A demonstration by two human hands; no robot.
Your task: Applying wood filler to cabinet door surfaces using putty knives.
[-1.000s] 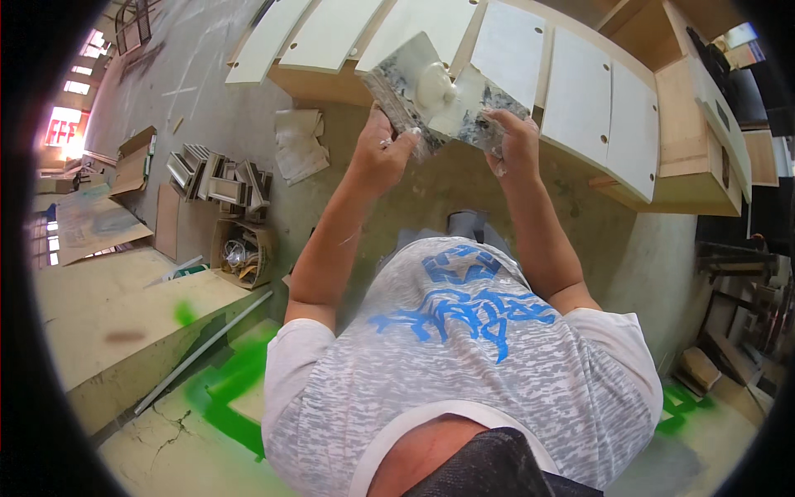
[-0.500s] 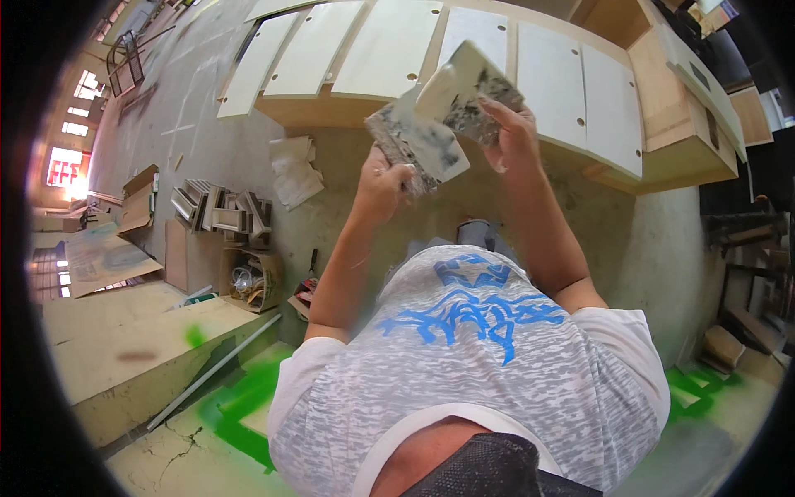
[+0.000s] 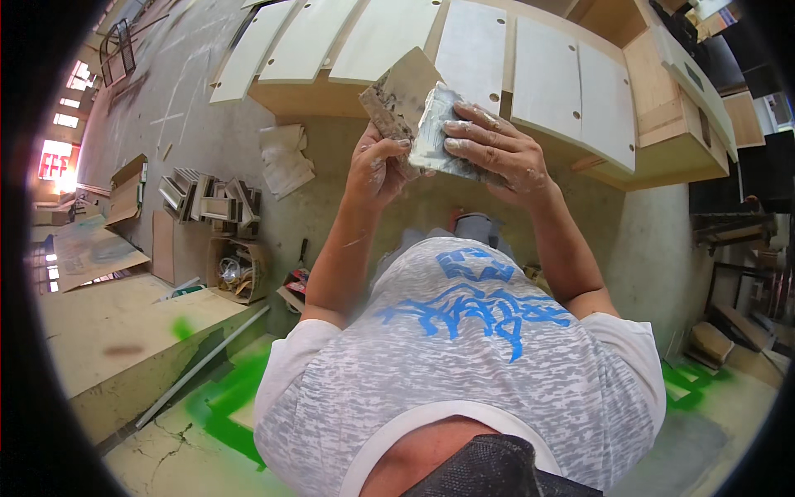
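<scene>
In front of my chest I hold two flat putty spreaders, both smeared with filler. My left hand [image 3: 377,171] grips the brownish spreader [image 3: 414,87] by its lower left part, thumb on the near side, its blade tilted up and away. My right hand [image 3: 509,157] is wrapped over the grey spreader [image 3: 432,132], fingers lying across its face; thick white paste coats its left edge. The two blades overlap, the grey one in front; whether they touch is unclear. White paste marks the fingers of both hands.
Ahead stands a long wooden cabinet with several white door panels [image 3: 468,50] and an open box section [image 3: 675,137] at its right. A crumpled sheet [image 3: 286,157], stacked small frames [image 3: 211,199] and a carton [image 3: 238,269] lie on the floor to the left.
The right spreader has turned and come down, its face now under my fingers. The left spreader has swung upward, showing its brownish face. My view has shifted slightly.
</scene>
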